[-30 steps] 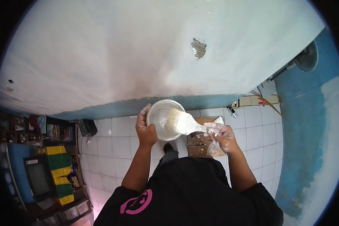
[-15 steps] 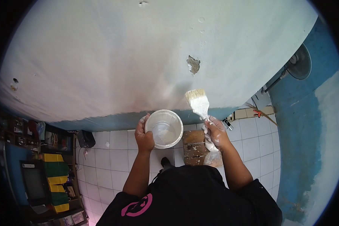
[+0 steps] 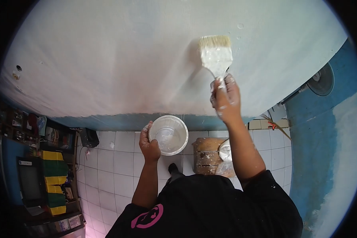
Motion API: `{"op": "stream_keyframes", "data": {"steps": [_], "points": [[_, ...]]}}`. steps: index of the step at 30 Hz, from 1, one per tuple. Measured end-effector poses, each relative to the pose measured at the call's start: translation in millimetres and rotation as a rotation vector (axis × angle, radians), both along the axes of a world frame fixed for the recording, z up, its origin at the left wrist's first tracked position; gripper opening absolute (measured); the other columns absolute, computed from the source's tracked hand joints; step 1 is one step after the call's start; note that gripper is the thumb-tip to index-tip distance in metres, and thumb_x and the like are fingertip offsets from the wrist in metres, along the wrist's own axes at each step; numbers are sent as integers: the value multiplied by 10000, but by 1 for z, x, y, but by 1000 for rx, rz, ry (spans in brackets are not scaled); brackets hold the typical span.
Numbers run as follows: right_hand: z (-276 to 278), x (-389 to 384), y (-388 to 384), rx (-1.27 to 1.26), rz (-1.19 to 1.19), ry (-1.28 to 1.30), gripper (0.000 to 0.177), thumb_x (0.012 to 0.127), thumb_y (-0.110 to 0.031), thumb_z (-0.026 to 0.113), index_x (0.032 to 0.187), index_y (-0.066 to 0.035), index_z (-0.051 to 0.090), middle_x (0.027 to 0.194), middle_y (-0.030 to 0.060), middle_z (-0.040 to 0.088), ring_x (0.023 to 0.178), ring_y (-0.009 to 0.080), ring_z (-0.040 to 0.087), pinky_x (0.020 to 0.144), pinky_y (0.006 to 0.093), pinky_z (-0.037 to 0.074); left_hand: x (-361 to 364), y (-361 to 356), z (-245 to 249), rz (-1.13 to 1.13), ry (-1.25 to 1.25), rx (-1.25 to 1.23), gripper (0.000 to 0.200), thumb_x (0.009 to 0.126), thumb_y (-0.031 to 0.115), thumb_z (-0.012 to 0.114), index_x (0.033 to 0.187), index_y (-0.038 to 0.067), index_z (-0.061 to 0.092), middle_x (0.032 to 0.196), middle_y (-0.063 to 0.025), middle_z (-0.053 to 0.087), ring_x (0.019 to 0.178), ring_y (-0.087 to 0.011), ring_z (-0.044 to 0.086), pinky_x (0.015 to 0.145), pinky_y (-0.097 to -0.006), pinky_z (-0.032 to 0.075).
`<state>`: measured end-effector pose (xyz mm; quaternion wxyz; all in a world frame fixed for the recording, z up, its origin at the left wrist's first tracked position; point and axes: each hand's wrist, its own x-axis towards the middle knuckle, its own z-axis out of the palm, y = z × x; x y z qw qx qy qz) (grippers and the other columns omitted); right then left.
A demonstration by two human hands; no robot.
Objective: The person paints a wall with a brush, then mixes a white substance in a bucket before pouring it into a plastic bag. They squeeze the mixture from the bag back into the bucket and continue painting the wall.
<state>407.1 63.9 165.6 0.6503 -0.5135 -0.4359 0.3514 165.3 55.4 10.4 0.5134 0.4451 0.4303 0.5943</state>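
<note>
My left hand (image 3: 150, 144) grips the left side of a white plastic bucket (image 3: 168, 135), thumb over the rim; a little whitish stuff shows at its bottom. Higher up and to the right, my right hand (image 3: 227, 98) is closed round the handle of a wide paintbrush (image 3: 216, 55). The brush points up, its pale bristles in front of the whitish wall (image 3: 146, 59); whether they touch it I cannot tell. White smears cover the fingers of both hands.
Below the bucket's right side stands a wooden stool (image 3: 206, 154) with a white-lidded container (image 3: 225, 150) and a plastic bag. A fan (image 3: 321, 79) is at the right by the blue wall. Shelves, a black speaker (image 3: 89, 137) and a television (image 3: 31, 180) are at the left.
My right hand has risen with the brush, which now covers the chipped patch of wall. The bucket in my left hand has shifted slightly left. The container on the stool has come into view.
</note>
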Motion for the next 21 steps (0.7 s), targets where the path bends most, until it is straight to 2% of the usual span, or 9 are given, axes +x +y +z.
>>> {"op": "stream_keyframes", "data": {"steps": [2,4,6,8,9,12,16,19,21], "points": [[-61,-7,17,79,-123,-282,86,863,-112,449,879,-29,463,654,65,507,586,142,525,519,308,434,-4,2,-5,-6,-18,-11,602,594,-99,297,1185,-108,414,1266,-226,446,1225,-293,410,1057,-380,286],[-164,-3,34,-115,-157,-514,137,909,-182,438,850,-62,465,648,-11,454,484,69,434,423,226,355,-12,2,-15,-17,-17,-7,603,592,-95,303,1184,-110,416,1266,-225,447,1221,-293,414,1057,-381,285],[-232,-9,15,-313,-115,-565,114,892,-172,454,870,-63,478,656,-5,472,492,87,457,424,237,366,-20,0,-16,-21,40,-41,603,592,-91,308,1184,-112,419,1265,-225,447,1218,-293,418,1055,-379,287],[-235,-23,-2,-535,-2,-60,113,891,-169,450,897,-64,492,670,0,495,499,91,466,419,234,362,-24,6,-18,-23,61,-49,604,591,-90,309,1184,-114,420,1265,-226,447,1215,-293,421,1053,-378,289],[-231,-27,-8,-643,54,197,117,891,-168,448,911,-64,498,677,3,507,502,93,471,417,233,360,-26,7,-22,-24,55,-51,605,590,-90,309,1184,-114,420,1265,-227,446,1215,-293,422,1052,-377,290],[-159,-34,10,-510,-129,400,122,899,-180,458,915,-65,497,691,5,513,477,94,451,387,228,333,-34,7,-24,-43,62,-51,606,589,-92,309,1185,-115,420,1266,-229,445,1216,-291,422,1050,-376,294],[-28,-25,19,-242,43,389,153,917,-215,485,890,-65,472,692,4,485,427,44,378,349,196,293,-35,13,-17,-68,8,-33,606,589,-94,311,1184,-118,420,1266,-233,443,1218,-290,419,1049,-376,296],[-6,-37,13,39,-114,218,167,924,-229,473,882,-67,468,685,-3,483,429,25,367,351,179,286,-41,17,-17,-70,-37,-50,608,589,-95,312,1186,-118,419,1268,-228,444,1217,-286,420,1046,-373,301],[-27,-37,20,72,-129,159,167,926,-233,464,877,-73,465,683,-3,483,441,22,373,361,168,285,-46,17,-21,-89,-3,-54,611,588,-95,313,1189,-116,418,1271,-224,443,1214,-282,423,1046,-369,303]]}}
